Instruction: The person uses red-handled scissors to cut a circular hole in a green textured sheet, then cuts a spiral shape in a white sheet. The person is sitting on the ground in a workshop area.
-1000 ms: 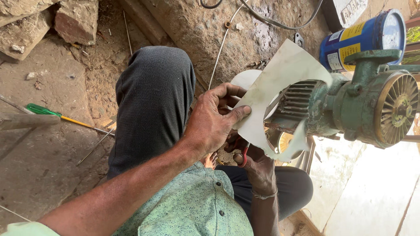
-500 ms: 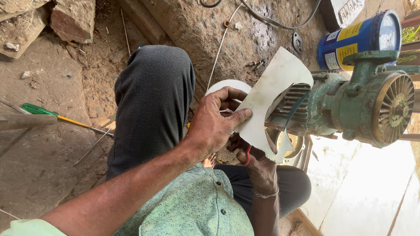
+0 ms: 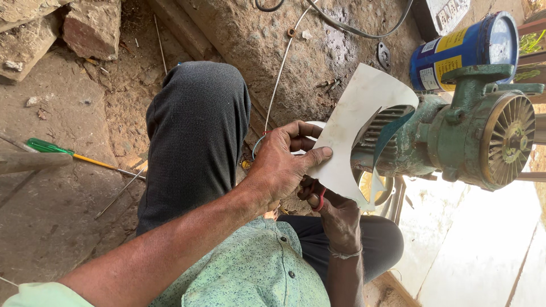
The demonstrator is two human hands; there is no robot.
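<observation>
The left hand (image 3: 284, 165) pinches the white sheet (image 3: 352, 125); the right hand (image 3: 335, 213) below grips red-handled scissors (image 3: 319, 199), best cutting slowly along the curve.

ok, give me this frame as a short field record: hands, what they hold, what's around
left hand: grips the white sheet, thumb on top
right hand: under the sheet, fingers through red-handled scissors
sheet: curved cut-out on its edge, held in front of the green motor
behind motor: blue can
ground, left: green-handled screwdriver, stones
posture: knee raised, dark trousers
</observation>
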